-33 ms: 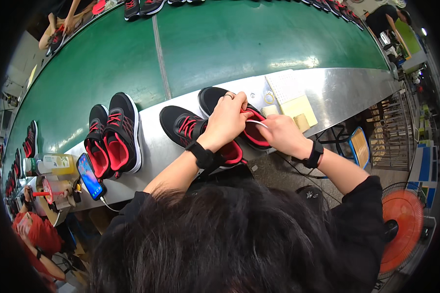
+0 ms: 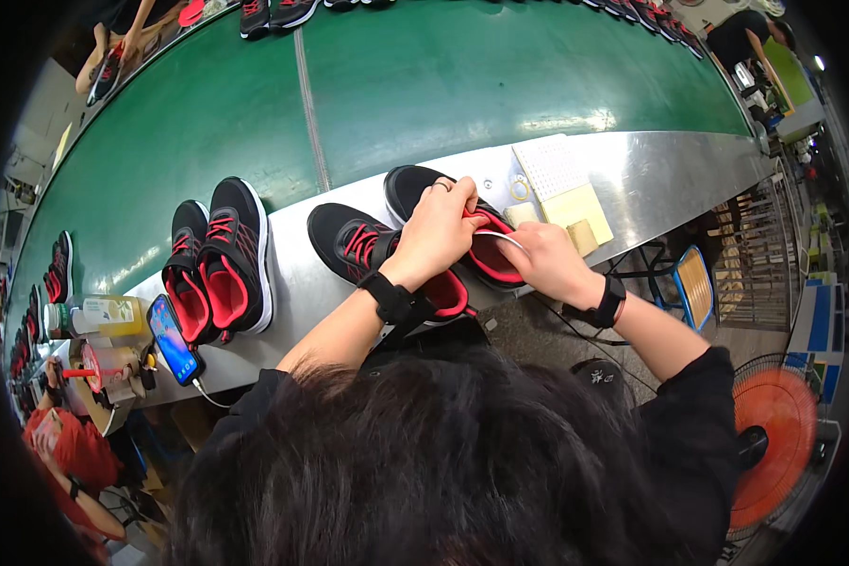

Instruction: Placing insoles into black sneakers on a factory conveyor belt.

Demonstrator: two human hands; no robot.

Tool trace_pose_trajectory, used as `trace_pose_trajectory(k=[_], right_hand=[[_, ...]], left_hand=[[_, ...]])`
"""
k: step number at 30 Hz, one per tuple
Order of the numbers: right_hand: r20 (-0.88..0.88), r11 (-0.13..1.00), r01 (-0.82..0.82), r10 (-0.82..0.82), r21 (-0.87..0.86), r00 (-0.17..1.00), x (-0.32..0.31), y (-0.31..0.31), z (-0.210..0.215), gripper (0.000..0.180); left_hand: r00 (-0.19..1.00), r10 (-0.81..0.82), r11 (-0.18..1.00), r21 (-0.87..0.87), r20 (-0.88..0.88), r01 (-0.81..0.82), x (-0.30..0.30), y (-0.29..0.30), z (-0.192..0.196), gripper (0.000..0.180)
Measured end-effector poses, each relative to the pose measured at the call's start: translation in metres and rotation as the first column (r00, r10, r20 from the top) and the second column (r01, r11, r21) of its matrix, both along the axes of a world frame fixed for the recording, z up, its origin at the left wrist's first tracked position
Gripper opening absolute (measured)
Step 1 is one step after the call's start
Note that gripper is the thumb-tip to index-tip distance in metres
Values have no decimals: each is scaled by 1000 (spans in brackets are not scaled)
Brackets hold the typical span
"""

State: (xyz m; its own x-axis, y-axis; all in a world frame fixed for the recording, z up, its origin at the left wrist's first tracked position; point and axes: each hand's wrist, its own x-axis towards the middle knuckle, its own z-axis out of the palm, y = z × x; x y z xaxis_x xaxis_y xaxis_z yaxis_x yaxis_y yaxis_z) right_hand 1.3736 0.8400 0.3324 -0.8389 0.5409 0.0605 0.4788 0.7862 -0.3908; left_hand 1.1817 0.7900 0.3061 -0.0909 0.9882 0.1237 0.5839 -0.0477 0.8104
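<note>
A black sneaker [image 2: 407, 187] with red lining lies on the metal worktop, its opening toward me. My left hand [image 2: 441, 231] is closed on its upper near the tongue, thumb and fingers pinching the red edge. My right hand [image 2: 549, 260], at the right side of the opening, grips a thin white curved strip [image 2: 503, 236] that reaches over the red inside. What the strip is exactly, I cannot make out. Left of it, partly under my left forearm, rests a matching sneaker [image 2: 341, 241] with red laces.
Another pair of sneakers [image 2: 233, 255] stands at the left, beside a phone [image 2: 172, 341] on a cable and a bottle of yellow liquid [image 2: 113, 316]. Paper pads [image 2: 575, 209] and a small sponge-like block [image 2: 583, 236] lie at right. Beyond runs a green conveyor belt [image 2: 500, 75]; a fan [image 2: 774, 443] stands lower right.
The white strip in my right hand shows a little more of its length and a stronger bow. Both hands otherwise keep their places at the sneaker.
</note>
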Motion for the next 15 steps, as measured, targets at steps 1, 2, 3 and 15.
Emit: trace_pose_trajectory(k=[1,2,3,15], right_hand=[[-35,996,56,-59,-72,998,3,-3,-1,27],[-65,983,109,-119,-146,991,5,-5,-2,27],[-57,962,172,-187,-212,981,5,-8,2,25],[-111,533,295,-603,-793,790,59,-7,71,40]], left_hand=[[1000,-7,1000,-1,26,7,1,2,-3,24],[1000,-4,1000,-3,26,4,0,3,-5,24],[999,-28,999,-24,41,29,0,3,-5,23],[983,116,990,100,-145,-102,-7,21,-14,22]])
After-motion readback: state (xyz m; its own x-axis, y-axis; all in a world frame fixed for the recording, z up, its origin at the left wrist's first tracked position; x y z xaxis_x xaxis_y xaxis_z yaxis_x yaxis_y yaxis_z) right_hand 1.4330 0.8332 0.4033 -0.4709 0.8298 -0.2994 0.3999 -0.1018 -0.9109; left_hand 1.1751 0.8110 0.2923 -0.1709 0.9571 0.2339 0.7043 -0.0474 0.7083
